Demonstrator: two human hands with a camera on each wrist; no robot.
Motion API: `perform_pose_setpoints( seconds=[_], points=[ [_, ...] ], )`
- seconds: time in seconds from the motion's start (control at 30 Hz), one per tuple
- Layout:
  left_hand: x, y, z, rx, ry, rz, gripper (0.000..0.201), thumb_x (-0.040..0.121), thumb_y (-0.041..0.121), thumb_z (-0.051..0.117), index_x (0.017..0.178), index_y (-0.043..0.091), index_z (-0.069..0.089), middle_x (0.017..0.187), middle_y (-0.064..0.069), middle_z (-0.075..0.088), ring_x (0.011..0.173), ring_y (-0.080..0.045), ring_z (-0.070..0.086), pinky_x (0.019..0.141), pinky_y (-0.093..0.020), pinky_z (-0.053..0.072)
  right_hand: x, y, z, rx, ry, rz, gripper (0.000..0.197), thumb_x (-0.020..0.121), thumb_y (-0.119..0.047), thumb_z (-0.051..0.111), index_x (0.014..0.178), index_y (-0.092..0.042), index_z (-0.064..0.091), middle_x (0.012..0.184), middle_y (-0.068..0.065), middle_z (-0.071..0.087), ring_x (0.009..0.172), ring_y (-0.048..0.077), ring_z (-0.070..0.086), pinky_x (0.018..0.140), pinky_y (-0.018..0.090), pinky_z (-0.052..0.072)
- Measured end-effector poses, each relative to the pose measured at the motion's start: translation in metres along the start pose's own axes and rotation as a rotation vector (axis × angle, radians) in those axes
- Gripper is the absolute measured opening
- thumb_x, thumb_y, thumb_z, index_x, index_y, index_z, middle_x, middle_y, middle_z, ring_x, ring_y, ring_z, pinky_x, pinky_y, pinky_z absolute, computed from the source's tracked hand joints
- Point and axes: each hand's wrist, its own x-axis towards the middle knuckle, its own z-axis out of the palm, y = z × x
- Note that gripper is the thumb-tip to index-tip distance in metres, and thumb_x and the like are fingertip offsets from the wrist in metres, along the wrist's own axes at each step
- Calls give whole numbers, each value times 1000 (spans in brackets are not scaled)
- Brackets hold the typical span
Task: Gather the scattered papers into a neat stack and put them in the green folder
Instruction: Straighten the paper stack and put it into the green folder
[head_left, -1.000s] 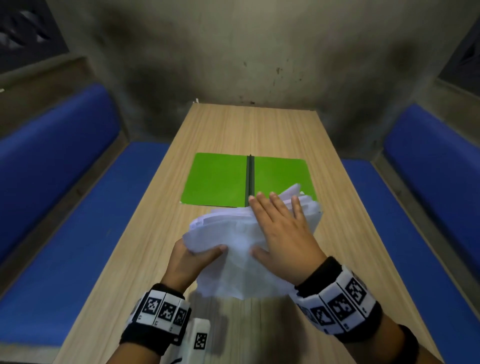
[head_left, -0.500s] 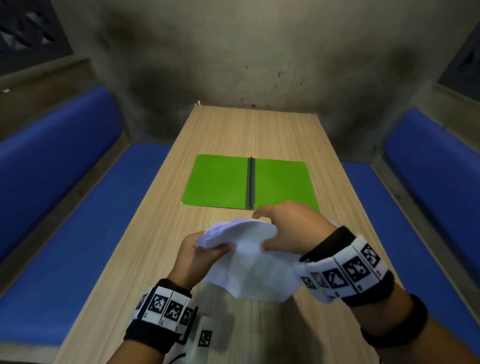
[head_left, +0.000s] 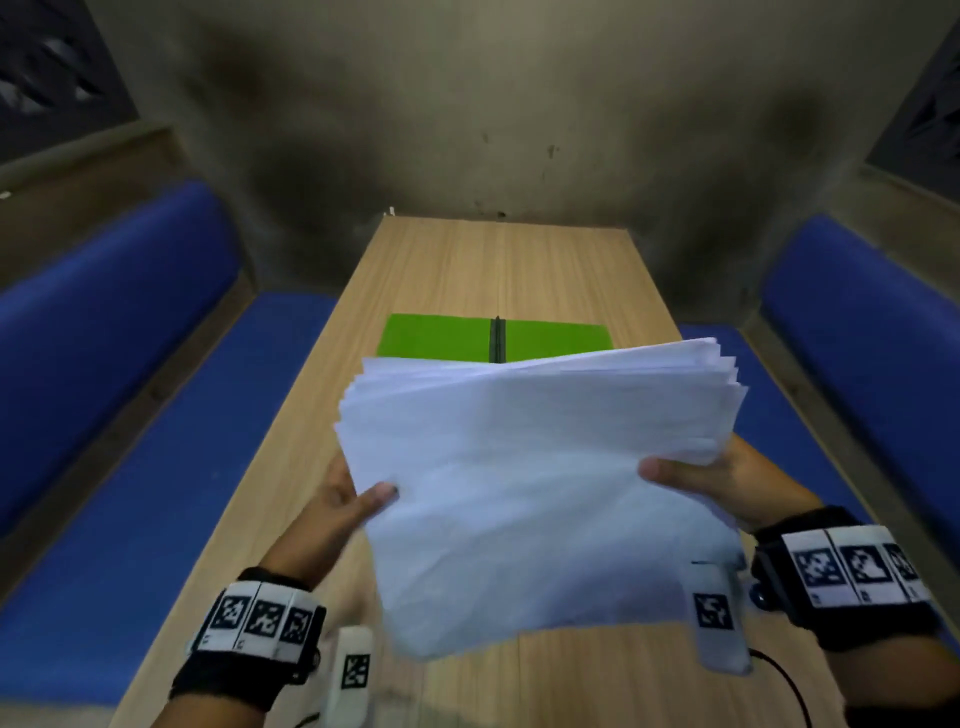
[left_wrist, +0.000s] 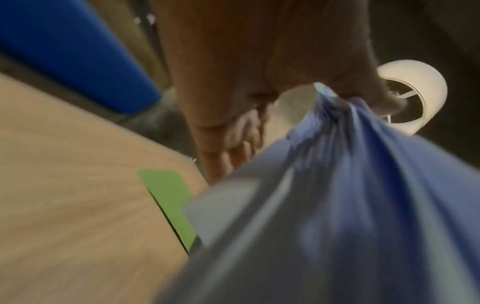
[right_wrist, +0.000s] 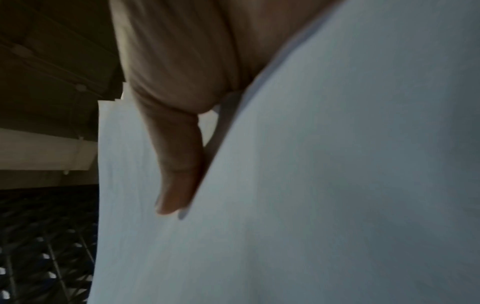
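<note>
A thick stack of white papers (head_left: 530, 467) is held up in the air over the near half of the wooden table (head_left: 498, 270), its sheet edges slightly fanned at the far side. My left hand (head_left: 353, 506) grips the stack's left edge, thumb on top. My right hand (head_left: 691, 475) grips the right edge, thumb on top. The green folder (head_left: 441, 338) lies open and flat beyond the stack, its near part hidden by the papers. In the left wrist view the papers (left_wrist: 350, 205) bunch at my fingers, with the folder (left_wrist: 168, 197) below. The right wrist view shows my thumb on the papers (right_wrist: 337, 185).
Blue cushioned benches (head_left: 104, 322) run along both sides of the narrow table, the right one (head_left: 872, 332) close to my right arm. A stained concrete wall (head_left: 493, 104) closes off the table's far end.
The stack, pressed and gathered on the table a second ago, has been lifted into the air. Both hands shifted to its side edges, and the stack now covers the folder's near part.
</note>
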Motion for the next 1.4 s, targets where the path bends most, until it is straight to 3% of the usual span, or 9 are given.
perform_pose_setpoints(
  seconds=[0.2,0.33,0.57,0.77,0.97,1.03,1.23,1.33,1.4],
  points=[
    [-2,-1,14,-101,-282,-195,80,42,42,89,113,17,63,119,-8,67,109,-26,64,81,-32,56,0,35,-7,101,141,77,41,57,-18,82,96,-24,69,96,-3,76,100,20,67,90,38,54],
    [3,4,17,-37,-221,-177,85,36,44,90,113,26,59,112,4,71,104,-17,66,74,-27,57,-3,51,-7,136,89,142,83,35,-43,91,110,-20,64,111,5,72,104,22,66,90,37,54],
    [7,4,27,33,-93,-199,50,58,37,83,102,24,64,99,6,75,101,-17,67,75,-23,57,0,61,0,263,133,158,86,22,-39,93,101,-18,66,94,1,76,87,16,72,67,26,60],
    [15,-2,55,274,276,22,25,82,20,66,102,24,53,102,4,62,99,-11,56,76,-23,45,3,68,28,95,300,72,16,81,-17,69,95,-22,63,94,-8,66,65,-9,64,69,18,55],
    [4,-39,44,253,129,-61,51,47,36,89,89,27,62,74,22,71,76,8,63,71,-13,50,4,114,47,3,383,142,65,56,-42,85,104,-11,55,88,-12,59,71,-17,60,66,3,45],
    [3,-54,36,269,118,-121,54,44,38,90,90,28,63,73,31,70,74,14,63,71,-17,51,3,132,46,10,355,215,89,38,-50,88,111,-9,57,95,-3,65,89,6,67,81,25,53],
    [8,-65,46,369,198,-110,16,64,37,64,72,26,55,67,15,61,76,-10,59,63,-13,45,10,135,55,43,450,245,20,81,-6,67,92,-20,57,81,1,56,74,16,54,65,22,46],
    [10,-58,46,268,253,-9,25,75,6,72,82,27,60,63,18,70,67,15,61,59,-1,45,9,128,57,58,490,171,33,80,-7,68,102,-20,48,83,-4,54,75,6,52,52,2,42],
    [9,-59,41,255,328,67,24,71,14,73,88,23,58,75,13,67,70,22,57,63,2,44,5,132,54,96,505,130,47,74,-9,74,111,-18,46,95,2,56,83,11,58,68,11,47]
  ],
)
